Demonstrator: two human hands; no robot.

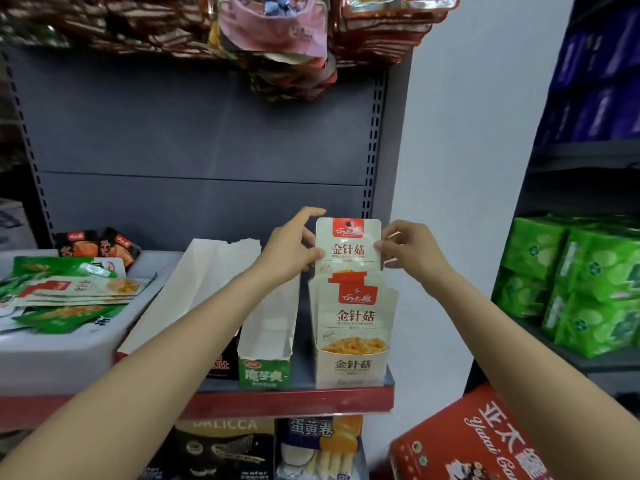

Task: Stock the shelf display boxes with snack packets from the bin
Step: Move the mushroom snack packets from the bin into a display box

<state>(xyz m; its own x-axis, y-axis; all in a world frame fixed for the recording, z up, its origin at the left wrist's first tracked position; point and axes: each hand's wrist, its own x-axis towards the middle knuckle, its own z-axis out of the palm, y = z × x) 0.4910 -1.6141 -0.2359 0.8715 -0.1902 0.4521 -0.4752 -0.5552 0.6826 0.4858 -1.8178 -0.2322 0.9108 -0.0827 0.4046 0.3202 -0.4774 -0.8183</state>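
1. Fingers [313,252] of the left hand [291,252] pinch the left edge of a white packet [348,245]; the index finger is stretched out above it, touching nothing.
2. At far left, the bin [52,351] sits on the shelf [277,403] with green and white packets [76,296] still piled in it, so more stock waits.
3. Next along stands a torn-open white box [194,292], then a green box [265,370] that looks empty from this angle.
4. The white box [351,367] at the right end of the shelf already holds upright packets of the same print; the front one [355,317] faces out.
5. The held packet stands upright behind them, its lower end hidden by the row; whether it has reached the box floor I cannot tell.
6. The right hand [412,251] pinches the packet's right edge with curled fingers.
7. To seat it well, I judge both hands should keep it square and slide it straight down at the back, print forward, without buckling the front packets or pushing the box off the shelf lip.
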